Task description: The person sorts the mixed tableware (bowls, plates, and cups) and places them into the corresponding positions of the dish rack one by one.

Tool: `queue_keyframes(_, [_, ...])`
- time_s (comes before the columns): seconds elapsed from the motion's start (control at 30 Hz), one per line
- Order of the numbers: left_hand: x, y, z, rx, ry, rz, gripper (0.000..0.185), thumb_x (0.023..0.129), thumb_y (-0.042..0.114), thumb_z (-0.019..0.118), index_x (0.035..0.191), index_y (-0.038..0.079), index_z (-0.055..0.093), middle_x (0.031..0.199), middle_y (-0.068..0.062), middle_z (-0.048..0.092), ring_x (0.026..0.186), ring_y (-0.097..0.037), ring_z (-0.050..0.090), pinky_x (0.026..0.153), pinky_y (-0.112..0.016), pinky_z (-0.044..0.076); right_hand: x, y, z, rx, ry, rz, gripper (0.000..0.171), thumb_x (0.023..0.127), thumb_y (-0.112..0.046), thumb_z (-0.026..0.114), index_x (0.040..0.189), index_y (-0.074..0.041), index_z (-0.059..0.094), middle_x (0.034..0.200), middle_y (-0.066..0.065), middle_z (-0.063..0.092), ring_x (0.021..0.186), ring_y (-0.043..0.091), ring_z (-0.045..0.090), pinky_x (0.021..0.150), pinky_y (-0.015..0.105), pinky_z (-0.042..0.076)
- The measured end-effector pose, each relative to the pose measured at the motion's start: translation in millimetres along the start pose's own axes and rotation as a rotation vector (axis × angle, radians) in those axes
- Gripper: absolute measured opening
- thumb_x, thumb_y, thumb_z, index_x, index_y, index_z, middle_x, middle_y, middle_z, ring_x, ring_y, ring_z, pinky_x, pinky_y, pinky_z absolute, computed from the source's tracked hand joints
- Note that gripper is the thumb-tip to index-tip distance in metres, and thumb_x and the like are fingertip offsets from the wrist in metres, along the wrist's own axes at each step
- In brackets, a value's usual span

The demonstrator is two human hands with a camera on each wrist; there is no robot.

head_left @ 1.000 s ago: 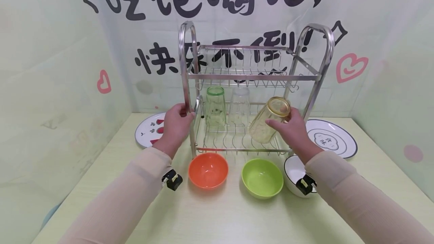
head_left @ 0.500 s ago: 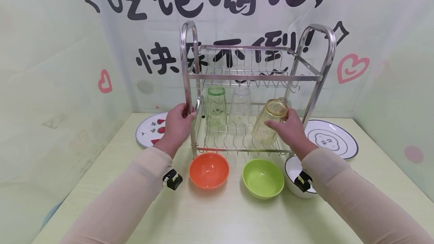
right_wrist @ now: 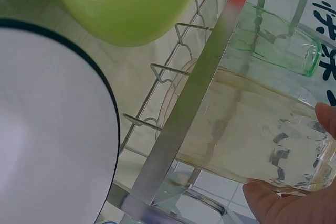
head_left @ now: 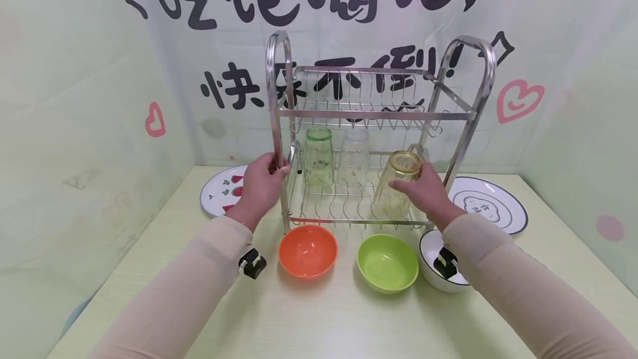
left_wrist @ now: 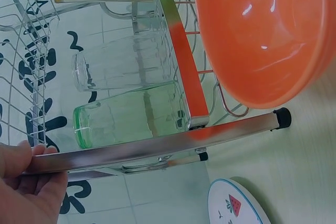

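Observation:
With my left hand [head_left: 259, 184] I grip the left upright of a metal two-tier dish rack [head_left: 376, 116]; the left wrist view shows thumb and fingers round the post [left_wrist: 126, 151]. My right hand [head_left: 430, 195] holds a yellowish drinking glass [head_left: 390, 195] between thumb and fingers, at the right of the lower tier. This glass leans slightly, its thick rim-like end up. In the right wrist view its lower end lies behind the rack's front bar [right_wrist: 194, 95]. A green glass [head_left: 319, 162] and a clear glass [head_left: 354, 162] stand to its left on the same tier.
Before the rack stand an orange bowl [head_left: 307, 254], a green bowl [head_left: 387, 265] and a white bowl [head_left: 443, 281] with a dark rim. A patterned plate [head_left: 214, 195] lies left of the rack, another plate [head_left: 505, 204] right of it. Walls enclose the back and sides.
My right hand has lowered the yellowish glass and moved it slightly right, and the glass has become more upright. The left hand keeps its grip on the rack post.

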State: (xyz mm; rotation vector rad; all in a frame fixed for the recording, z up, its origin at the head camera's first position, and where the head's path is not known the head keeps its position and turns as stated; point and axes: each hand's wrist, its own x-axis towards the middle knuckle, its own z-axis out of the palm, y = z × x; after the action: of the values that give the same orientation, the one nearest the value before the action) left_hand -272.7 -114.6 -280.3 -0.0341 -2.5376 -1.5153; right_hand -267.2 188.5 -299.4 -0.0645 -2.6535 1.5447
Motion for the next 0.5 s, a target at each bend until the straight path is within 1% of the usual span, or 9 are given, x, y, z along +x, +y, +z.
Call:
queue_keyframes(0.27, [0.3, -0.6, -1.7, 0.016, -0.008, 0.010, 0.020, 0.098, 0.012, 0.056, 0.115, 0.001, 0.059, 0.111, -0.016, 0.062, 0.098, -0.028, 0.053, 0.091, -0.041, 0.049, 4.1, 2.1, 0.2, -0.024, -0.026, 0.014, 0.073, 0.087, -0.022, 0.069, 0.139, 0.009, 0.029, 0.134, 0.026, 0.042, 0.120, 0.037, 0.043, 0.104, 0.053, 0.036])
queue_keyframes(0.5, [-0.6, -0.7, -2.8, 0.004, -0.018, 0.015, 0.020, 0.098, 0.011, 0.056, 0.114, 0.001, 0.060, 0.111, -0.016, 0.062, 0.097, -0.028, 0.053, 0.091, -0.041, 0.050, 8.2, 3.4, 0.8, -0.011, -0.046, 0.030, 0.075, 0.089, -0.024, 0.068, 0.142, 0.008, 0.026, 0.137, 0.026, 0.040, 0.124, 0.038, 0.041, 0.106, 0.053, 0.035])
